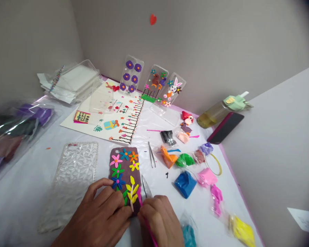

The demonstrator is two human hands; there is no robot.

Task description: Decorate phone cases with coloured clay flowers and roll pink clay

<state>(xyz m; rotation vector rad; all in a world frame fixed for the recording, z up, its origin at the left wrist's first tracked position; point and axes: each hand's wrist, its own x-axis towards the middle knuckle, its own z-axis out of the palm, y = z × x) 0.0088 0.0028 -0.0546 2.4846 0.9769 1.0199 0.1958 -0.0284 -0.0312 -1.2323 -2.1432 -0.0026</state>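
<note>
A phone case covered in brown clay [123,164] lies on the white cloth, decorated with coloured clay flowers and a yellow-leaved stem [132,188]. My left hand [103,209] rests over its lower left part, index finger beside the blue flower [117,181]; its fingers are bent and apart, with nothing seen in them. At the case's lower right edge, my right hand [161,219] is closed around a pink modelling tool [139,195], whose flat tip touches the clay near the yellow leaves. Partly hidden behind that hand are scissors [146,187].
Tweezers [151,155] and bags of clay, such as blue [185,184] and orange [168,157], lie right. A textured clear case [74,168] is left. Decorated cases [130,73] lean on the wall behind a drawing [113,125]; a bottle [212,115] and phone [226,128] stand back right.
</note>
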